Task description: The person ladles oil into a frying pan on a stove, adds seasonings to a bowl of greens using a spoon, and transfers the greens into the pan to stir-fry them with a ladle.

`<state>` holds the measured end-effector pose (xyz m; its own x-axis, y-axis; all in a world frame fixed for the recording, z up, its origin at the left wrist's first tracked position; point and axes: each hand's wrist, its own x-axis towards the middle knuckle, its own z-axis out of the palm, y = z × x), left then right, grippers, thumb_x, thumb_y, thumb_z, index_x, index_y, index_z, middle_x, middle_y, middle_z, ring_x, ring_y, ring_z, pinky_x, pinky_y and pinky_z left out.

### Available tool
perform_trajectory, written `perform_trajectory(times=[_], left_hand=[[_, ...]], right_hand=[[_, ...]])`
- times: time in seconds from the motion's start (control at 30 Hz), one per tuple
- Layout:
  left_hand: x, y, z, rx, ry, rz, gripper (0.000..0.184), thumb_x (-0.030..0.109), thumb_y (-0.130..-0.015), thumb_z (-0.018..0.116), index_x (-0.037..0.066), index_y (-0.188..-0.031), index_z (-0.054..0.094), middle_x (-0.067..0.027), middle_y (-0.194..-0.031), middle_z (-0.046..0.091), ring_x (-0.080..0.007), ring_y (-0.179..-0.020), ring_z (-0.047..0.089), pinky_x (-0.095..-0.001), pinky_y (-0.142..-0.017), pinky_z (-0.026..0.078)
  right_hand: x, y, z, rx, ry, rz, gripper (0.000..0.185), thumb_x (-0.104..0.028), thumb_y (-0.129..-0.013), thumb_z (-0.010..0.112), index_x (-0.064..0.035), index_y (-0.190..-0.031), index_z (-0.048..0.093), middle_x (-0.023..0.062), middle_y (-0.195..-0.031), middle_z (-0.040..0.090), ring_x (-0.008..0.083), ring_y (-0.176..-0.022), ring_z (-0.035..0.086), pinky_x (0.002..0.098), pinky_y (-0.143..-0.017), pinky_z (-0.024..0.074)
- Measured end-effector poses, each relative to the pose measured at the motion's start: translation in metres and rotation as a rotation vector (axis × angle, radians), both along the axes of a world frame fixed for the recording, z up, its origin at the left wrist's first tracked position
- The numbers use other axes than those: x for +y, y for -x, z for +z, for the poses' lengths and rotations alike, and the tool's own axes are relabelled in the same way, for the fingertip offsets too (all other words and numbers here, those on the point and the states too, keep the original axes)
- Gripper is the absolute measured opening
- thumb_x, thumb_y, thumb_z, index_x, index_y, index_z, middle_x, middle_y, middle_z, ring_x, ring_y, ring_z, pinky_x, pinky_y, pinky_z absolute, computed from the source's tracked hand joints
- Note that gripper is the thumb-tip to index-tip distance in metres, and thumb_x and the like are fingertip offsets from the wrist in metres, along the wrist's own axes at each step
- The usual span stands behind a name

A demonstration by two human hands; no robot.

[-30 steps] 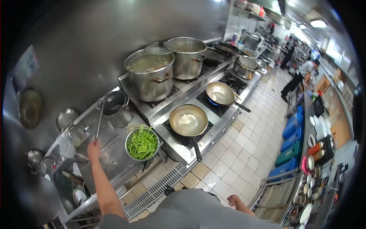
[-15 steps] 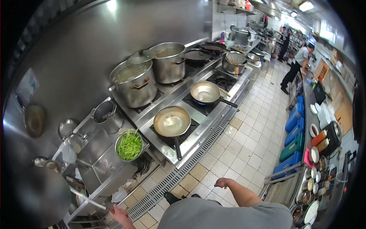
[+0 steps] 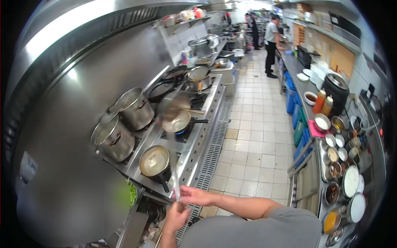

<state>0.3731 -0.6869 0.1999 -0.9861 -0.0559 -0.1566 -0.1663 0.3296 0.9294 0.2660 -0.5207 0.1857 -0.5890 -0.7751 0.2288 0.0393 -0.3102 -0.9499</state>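
Note:
Both hands meet at the handle of a metal ladle, blurred by motion. My left hand is wrapped round the handle's lower end. My right hand touches the handle just above it with bent fingers. The ladle's bowl hangs over a pan on the far burner, where a blue flame shows. Nearer, a second pan with a little pale content rests on the stove, its black handle towards me. Green vegetables in a bowl are partly hidden by a grey blur at the lower left.
Two large stockpots stand at the stove's back left. Beyond the pans are a strainer and pot. Sauce bottles and ingredient bowls line the right counter. A person stands further down the tiled aisle.
The view has swung right towards the aisle. The ladle has come up over the stove. My right hand has moved in to its handle, beside my left hand.

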Motion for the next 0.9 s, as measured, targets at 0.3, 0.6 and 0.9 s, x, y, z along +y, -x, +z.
perform_trajectory(times=[0.3,0.6,0.9], left_hand=[[0.044,0.061,0.0,0.137,0.524,-0.62,0.042,0.026,-0.091,0.073,0.003,-0.124,0.064,-0.0107,-0.087,0.073,-0.0183,-0.076,0.068,-0.0321,-0.072,0.055],[0.07,0.149,-0.048,-0.149,0.457,-0.841,0.044,0.027,-0.09,0.075,0.003,-0.124,0.063,-0.012,-0.086,0.073,-0.0211,-0.078,0.07,-0.0336,-0.074,0.056],[0.117,0.321,-0.081,-0.146,0.538,-1.147,0.057,0.041,-0.09,0.071,0.008,-0.135,0.057,-0.0184,-0.113,0.07,-0.0327,-0.103,0.069,-0.0404,-0.089,0.055]], right_hand=[[0.21,0.013,-0.209,-1.433,0.462,-0.517,0.033,-0.019,-0.092,0.061,-0.0087,-0.063,0.047,0.0126,-0.064,0.058,0.0278,-0.067,0.06,0.0451,-0.067,0.0524],[0.237,-0.058,-0.18,-1.685,0.78,-1.137,0.039,-0.016,-0.092,0.05,-0.0181,-0.056,0.035,0.0016,-0.048,0.04,0.0258,-0.049,0.046,0.0415,-0.059,0.0405],[0.268,0.071,-0.018,-1.137,1.035,-0.387,0.014,-0.02,-0.101,0.053,-0.0069,-0.098,0.053,-0.0028,-0.062,0.042,0.0114,-0.055,0.045,0.0275,-0.058,0.0396]])
